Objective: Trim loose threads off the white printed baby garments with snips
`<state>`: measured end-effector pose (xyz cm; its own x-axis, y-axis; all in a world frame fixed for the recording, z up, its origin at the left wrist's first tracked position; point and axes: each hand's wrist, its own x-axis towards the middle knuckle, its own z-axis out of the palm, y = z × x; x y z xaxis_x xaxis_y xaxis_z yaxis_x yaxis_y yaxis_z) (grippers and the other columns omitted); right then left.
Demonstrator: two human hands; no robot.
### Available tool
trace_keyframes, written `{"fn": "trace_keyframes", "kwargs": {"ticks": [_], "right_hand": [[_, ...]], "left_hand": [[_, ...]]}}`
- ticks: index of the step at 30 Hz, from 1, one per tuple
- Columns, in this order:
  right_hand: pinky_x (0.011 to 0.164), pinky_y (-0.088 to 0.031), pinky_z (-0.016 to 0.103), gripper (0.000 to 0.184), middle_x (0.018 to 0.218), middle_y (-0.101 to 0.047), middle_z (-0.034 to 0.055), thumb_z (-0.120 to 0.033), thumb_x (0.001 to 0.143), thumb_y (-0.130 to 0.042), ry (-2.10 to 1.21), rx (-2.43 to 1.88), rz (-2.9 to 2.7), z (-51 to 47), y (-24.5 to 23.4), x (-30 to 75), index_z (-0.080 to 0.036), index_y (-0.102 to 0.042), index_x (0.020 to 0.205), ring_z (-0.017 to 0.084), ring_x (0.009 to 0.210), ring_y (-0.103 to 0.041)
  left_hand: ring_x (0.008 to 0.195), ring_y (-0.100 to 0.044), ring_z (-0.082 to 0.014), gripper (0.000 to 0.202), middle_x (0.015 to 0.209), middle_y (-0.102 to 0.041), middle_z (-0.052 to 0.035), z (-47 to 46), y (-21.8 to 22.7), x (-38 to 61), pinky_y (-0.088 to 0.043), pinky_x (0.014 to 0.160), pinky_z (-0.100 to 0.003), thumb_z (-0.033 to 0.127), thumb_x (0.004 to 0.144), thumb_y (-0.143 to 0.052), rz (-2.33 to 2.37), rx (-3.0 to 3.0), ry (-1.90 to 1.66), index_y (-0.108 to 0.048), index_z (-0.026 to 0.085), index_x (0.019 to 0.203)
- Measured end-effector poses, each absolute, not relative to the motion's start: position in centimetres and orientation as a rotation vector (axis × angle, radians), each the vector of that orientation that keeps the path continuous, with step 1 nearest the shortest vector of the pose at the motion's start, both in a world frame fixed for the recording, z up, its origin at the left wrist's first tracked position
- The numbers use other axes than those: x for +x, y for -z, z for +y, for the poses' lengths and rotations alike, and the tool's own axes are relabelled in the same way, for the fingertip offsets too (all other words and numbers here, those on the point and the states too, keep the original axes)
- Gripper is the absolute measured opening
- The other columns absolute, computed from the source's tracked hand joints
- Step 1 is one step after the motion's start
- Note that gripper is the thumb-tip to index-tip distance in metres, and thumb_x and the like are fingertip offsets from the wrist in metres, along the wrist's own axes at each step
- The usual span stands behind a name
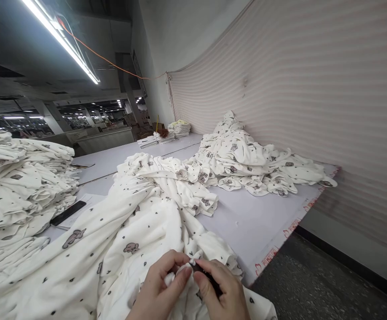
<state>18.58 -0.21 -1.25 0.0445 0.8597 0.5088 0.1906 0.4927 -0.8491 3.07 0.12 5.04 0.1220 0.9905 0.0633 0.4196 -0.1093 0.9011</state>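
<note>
Left hand [162, 289]: low at the near edge of the white table [247, 222], back turned up, fingers curled. Thumb and forefinger are pinched tight on a bunched fold of the printed garment [130, 240].
Right hand [225, 293]: just beside the left, fingertips meeting it over the same fold. It is closed round a small dark tool [207, 276], which pokes out under the thumb against the cloth. What kind of tool it is cannot be told.
Printed garment: white cloth with small dark specks and grey-brown figures. It is spread loosely from the table's near edge up across its middle.
Folded stack [20, 178]: same cloth, piled high on the table's left side.
Black flat object [68, 212]: lying on the table, just beside the foot of that stack.
Loose heap [247, 160]: more printed cloth on the table's right side, against the striped hanging [296, 89].
Far stacks [179, 128]: small piles at the table's far end.
Table surface: pale and smooth, with red marks along its right edge [280, 242].
Floor [313, 284]: dark and speckled, right of the table.
Overhead: a tube light [60, 40] and an orange cord [106, 60] run above the table's left side.
</note>
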Motion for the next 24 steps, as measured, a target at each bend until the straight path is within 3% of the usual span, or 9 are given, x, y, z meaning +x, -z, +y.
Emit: {"fn": "trace_keyframes", "kwargs": {"ticks": [6, 10, 14, 17, 19, 22, 24], "right_hand": [[0.07, -0.052, 0.021, 0.014, 0.081, -0.074, 0.0016, -0.025, 0.086, -0.06, -0.764, -0.965, -1.416, -0.1, 1.1, 18.8, -0.026, -0.072, 0.093, 0.017, 0.075, -0.069], [0.072, -0.052, 0.023, 0.016, 0.083, -0.072, 0.0034, -0.029, 0.085, -0.06, -0.834, -0.979, -1.365, -0.3, 1.2, 18.9, -0.023, -0.071, 0.095, 0.019, 0.078, -0.068], [0.069, -0.05, 0.023, 0.024, 0.082, -0.07, 0.0041, -0.042, 0.089, -0.055, -0.887, -1.174, -1.207, -0.3, 2.0, 20.9, -0.021, -0.067, 0.092, 0.02, 0.078, -0.066], [0.066, -0.048, 0.022, 0.03, 0.081, -0.069, 0.0029, -0.051, 0.089, -0.051, -0.9, -1.363, -1.095, 0.0, 2.9, 22.8, -0.023, -0.063, 0.089, 0.019, 0.076, -0.064], [0.062, -0.047, 0.022, 0.035, 0.076, -0.067, 0.0014, -0.054, 0.091, -0.046, -0.957, -1.396, -1.049, 0.2, 3.1, 23.2, -0.023, -0.06, 0.082, 0.018, 0.07, -0.062], [0.055, -0.046, 0.023, 0.041, 0.066, -0.063, -0.0003, -0.057, 0.092, -0.041, -1.028, -1.318, -0.975, 0.4, 3.0, 22.8, -0.023, -0.06, 0.08, 0.015, 0.056, -0.056], [0.052, -0.045, 0.023, 0.041, 0.059, -0.058, -0.0021, -0.057, 0.092, -0.041, -1.013, -1.293, -0.958, 0.5, 3.0, 22.8, -0.023, -0.061, 0.081, 0.014, 0.049, -0.052]], "left_hand": [[0.084, -0.063, -0.0198, 0.02, 0.087, -0.068, -0.0029, 0.0, -5.3, 3.5, -0.047, 0.075, -0.025, 0.038, 0.089, -0.053, 1.344, 1.819, -0.867, -0.065, 0.023, 0.089], [0.084, -0.063, -0.0199, 0.02, 0.087, -0.067, -0.0031, 0.1, -5.5, 3.6, -0.047, 0.076, -0.026, 0.038, 0.091, -0.049, 1.287, 1.848, -0.812, -0.062, 0.023, 0.09], [0.089, -0.062, -0.0206, 0.019, 0.088, -0.065, -0.0011, 2.2, -6.9, 2.2, -0.049, 0.077, -0.027, 0.042, 0.087, -0.056, 1.34, 1.555, -1.124, -0.058, 0.024, 0.09], [0.061, -0.06, -0.0159, 0.023, 0.069, -0.059, 0.0041, 4.6, -8.2, 1.8, -0.049, 0.056, -0.024, 0.046, 0.082, -0.06, 1.292, 1.195, -1.342, -0.055, 0.026, 0.09], [0.052, -0.055, -0.0149, 0.023, 0.065, -0.056, 0.0041, 5.7, -8.3, 2.8, -0.045, 0.049, -0.024, 0.045, 0.079, -0.062, 1.309, 1.382, -1.14, -0.059, 0.026, 0.09], [0.071, -0.061, -0.0219, 0.018, 0.082, -0.063, -0.0027, 6.7, -6.9, 5.8, -0.047, 0.062, -0.03, 0.037, 0.076, -0.066, 1.276, 1.992, -0.606, -0.07, 0.025, 0.089], [0.075, -0.061, -0.0236, 0.013, 0.084, -0.063, -0.0035, 7.1, -5.7, 7.6, -0.046, 0.067, -0.031, 0.031, 0.077, -0.063, 1.221, 2.17, -0.473, -0.072, 0.025, 0.085]]}}
